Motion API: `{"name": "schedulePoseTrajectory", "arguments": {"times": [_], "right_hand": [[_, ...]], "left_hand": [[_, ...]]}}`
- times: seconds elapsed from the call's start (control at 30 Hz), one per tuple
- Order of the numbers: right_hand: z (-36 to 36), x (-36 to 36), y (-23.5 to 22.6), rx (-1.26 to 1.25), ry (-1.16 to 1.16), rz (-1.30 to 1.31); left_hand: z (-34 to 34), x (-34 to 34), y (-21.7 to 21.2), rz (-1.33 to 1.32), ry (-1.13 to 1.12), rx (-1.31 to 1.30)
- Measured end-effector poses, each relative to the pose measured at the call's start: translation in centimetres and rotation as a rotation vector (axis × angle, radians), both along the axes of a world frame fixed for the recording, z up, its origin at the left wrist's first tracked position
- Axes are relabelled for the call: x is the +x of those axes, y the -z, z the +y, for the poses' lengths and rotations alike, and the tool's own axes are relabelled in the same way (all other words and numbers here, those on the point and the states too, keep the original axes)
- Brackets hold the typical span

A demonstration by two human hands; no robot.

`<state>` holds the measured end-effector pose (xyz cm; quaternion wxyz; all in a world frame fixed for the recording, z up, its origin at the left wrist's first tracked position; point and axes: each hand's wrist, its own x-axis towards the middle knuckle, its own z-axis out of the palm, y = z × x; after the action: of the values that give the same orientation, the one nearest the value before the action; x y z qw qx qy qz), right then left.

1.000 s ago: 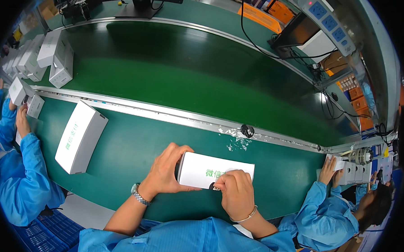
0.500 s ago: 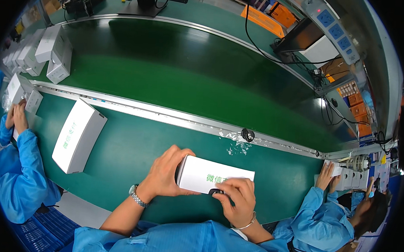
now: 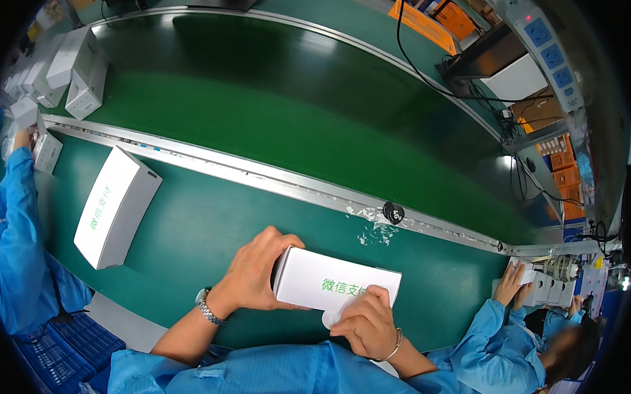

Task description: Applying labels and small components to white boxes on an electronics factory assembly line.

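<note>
A white carton with green print [image 3: 329, 281] lies flat on the green work surface [image 3: 208, 227] in front of me. My left hand [image 3: 256, 272] grips its left end, fingers over the top, a watch on the wrist. At the carton's near right corner my right hand [image 3: 366, 322] presses down on a small white piece at the box edge, a thin bracelet on the wrist. What the fingertips cover is hidden.
A second white carton [image 3: 114, 206] lies to the left. A metal rail [image 3: 274, 184] separates the bench from a green conveyor belt [image 3: 263, 110] carrying white boxes [image 3: 81, 74] at far left. Persons in blue coats work at the left [image 3: 11, 226] and right [image 3: 507, 332].
My right hand has slid slightly right along the carton's near edge. The carton and left hand stay nearly in place; the view has shifted a little.
</note>
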<state>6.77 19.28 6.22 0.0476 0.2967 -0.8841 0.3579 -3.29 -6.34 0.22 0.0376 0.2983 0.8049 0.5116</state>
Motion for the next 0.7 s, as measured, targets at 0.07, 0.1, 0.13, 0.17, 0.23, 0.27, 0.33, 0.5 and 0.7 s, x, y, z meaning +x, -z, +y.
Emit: {"name": "schedulePoseTrajectory", "arguments": {"times": [0.07,0.1,0.13,0.17,0.23,0.27,0.33,0.5,0.7], "right_hand": [[0.3,-0.1,-0.3,0.0,-0.035,-0.042],[0.4,0.0,-0.6,-0.102,-0.093,-0.127],[0.3,0.0,-0.8,-0.207,-0.148,-0.211],[0.4,0.1,-1.0,-0.312,-0.202,-0.294],[1.1,-0.1,-1.7,-0.462,-0.151,-0.429],[1.7,-0.1,-2.0,-0.537,-0.123,-0.495],[3.9,-0.4,-1.4,-0.667,0.281,-0.382],[8.4,-6.2,1.5,-0.574,0.678,-0.243],[10.1,-10.4,7.1,-0.541,0.822,-0.3]], "left_hand": [[0.0,0.0,0.1,0.001,0.002,0.003],[0.1,0.0,0.1,0.001,0.007,0.009],[0.2,-0.3,0.1,-0.017,0.012,0.013],[0.2,-0.6,0.1,-0.035,0.019,0.017],[0.1,-1.0,-0.3,-0.047,0.021,-0.02],[-0.1,-0.5,-0.3,-0.05,0.019,-0.062],[-0.5,-0.3,-1.3,-0.034,-0.036,-0.112],[-4.7,1.3,-1.5,0.019,-0.302,-0.142],[-12.6,5.6,-0.1,-0.115,-0.802,-0.037]]}}
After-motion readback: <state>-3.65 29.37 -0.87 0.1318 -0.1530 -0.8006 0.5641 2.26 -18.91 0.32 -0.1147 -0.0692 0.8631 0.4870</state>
